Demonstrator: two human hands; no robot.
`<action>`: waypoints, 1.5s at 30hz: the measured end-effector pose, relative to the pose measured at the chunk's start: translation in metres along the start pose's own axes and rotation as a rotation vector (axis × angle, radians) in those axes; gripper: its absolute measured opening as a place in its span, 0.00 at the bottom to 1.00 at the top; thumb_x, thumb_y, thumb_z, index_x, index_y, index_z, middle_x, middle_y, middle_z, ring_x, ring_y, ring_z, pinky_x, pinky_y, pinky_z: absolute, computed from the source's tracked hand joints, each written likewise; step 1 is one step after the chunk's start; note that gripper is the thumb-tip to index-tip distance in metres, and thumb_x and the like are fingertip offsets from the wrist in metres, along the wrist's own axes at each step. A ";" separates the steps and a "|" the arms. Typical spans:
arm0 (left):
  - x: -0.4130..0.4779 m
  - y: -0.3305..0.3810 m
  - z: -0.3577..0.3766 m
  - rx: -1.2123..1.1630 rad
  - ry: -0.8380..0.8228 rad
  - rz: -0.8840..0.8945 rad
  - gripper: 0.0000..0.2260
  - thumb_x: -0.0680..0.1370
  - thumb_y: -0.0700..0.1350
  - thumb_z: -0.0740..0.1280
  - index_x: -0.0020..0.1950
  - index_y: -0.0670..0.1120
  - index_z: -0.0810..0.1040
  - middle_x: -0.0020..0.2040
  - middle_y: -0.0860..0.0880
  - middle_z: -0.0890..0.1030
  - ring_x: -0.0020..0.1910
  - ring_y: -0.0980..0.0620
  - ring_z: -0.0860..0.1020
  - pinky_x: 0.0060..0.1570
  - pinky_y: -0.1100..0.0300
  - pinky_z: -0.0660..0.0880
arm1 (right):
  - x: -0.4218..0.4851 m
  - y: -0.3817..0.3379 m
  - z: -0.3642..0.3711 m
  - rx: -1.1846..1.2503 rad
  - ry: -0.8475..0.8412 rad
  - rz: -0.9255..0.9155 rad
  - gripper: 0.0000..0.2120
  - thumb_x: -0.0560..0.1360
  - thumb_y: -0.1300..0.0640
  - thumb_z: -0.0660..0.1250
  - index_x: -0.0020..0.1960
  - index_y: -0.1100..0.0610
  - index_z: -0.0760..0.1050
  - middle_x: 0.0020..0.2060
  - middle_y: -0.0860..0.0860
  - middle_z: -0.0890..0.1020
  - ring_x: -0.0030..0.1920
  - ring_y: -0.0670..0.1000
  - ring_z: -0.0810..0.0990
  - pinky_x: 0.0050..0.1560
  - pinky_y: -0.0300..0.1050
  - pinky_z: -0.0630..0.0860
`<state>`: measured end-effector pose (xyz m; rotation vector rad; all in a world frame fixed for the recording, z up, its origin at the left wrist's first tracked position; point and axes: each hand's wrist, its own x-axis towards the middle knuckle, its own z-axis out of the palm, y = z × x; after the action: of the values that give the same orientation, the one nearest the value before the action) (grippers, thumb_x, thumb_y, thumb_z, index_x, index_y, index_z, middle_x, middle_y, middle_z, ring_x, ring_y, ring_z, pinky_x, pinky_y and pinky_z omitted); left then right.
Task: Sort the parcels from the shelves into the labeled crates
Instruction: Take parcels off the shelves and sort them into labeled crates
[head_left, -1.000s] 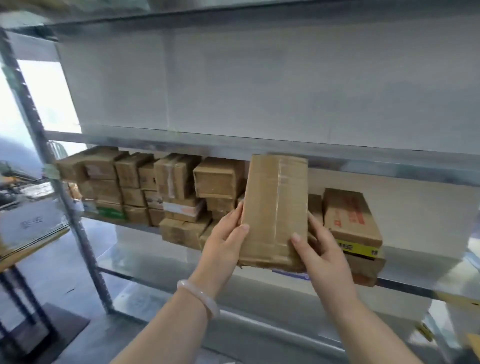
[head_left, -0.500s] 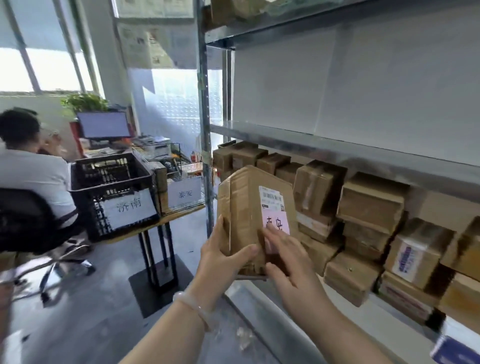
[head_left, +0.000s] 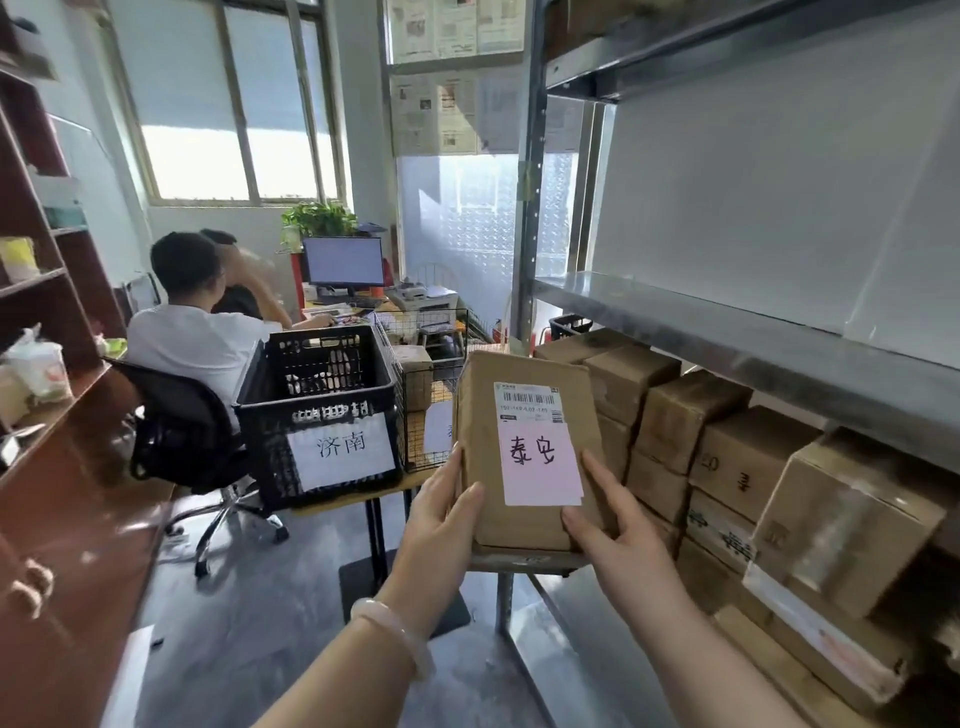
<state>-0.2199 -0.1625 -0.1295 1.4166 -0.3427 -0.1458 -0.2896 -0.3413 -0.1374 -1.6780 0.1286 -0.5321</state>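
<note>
- While I hold the parcel (head_left: 530, 447) upright before me, off the shelf (head_left: 727, 332) and short of the crates, I judge the step in hand to be reading where it goes.
- My left grip (head_left: 441, 530) clasps its lower left edge with the thumb on the front. My right grip (head_left: 618, 535) clasps the lower right corner the same way.
- It is a plain brown carton, slightly creased, with a barcode label (head_left: 529, 402) above a pink slip (head_left: 540, 467) handwritten 泰安.
- On the counter (head_left: 353, 501), the black crate (head_left: 317, 395) reads 济南, which is no match.
- Next, I think, comes the wire crate (head_left: 415, 364) just beside it. Its white tag (head_left: 439, 428) is mostly hidden behind the parcel, so I must check it, then lift over the rim and lower.
</note>
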 end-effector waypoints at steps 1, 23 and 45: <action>0.010 -0.003 -0.003 0.069 0.021 0.045 0.18 0.81 0.51 0.64 0.61 0.77 0.67 0.67 0.60 0.72 0.64 0.61 0.74 0.56 0.65 0.77 | 0.012 0.004 0.007 -0.006 -0.004 -0.009 0.29 0.76 0.61 0.70 0.69 0.35 0.68 0.64 0.33 0.73 0.58 0.26 0.72 0.48 0.20 0.68; 0.383 -0.026 -0.175 0.536 -0.024 0.253 0.30 0.78 0.55 0.67 0.67 0.81 0.54 0.76 0.63 0.52 0.68 0.60 0.60 0.66 0.59 0.66 | 0.355 0.061 0.224 -0.121 0.021 -0.029 0.32 0.75 0.58 0.72 0.63 0.25 0.65 0.56 0.26 0.73 0.54 0.27 0.73 0.48 0.26 0.72; 0.653 -0.082 -0.229 0.795 -0.015 0.096 0.27 0.80 0.59 0.62 0.76 0.69 0.53 0.68 0.70 0.58 0.73 0.64 0.56 0.74 0.55 0.58 | 0.744 0.207 0.219 -0.391 -0.075 0.232 0.32 0.74 0.59 0.72 0.74 0.44 0.65 0.68 0.54 0.74 0.59 0.54 0.75 0.63 0.51 0.72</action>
<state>0.4774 -0.1562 -0.1406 2.1780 -0.5111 0.0730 0.5040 -0.4627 -0.1528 -2.0275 0.3877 -0.2785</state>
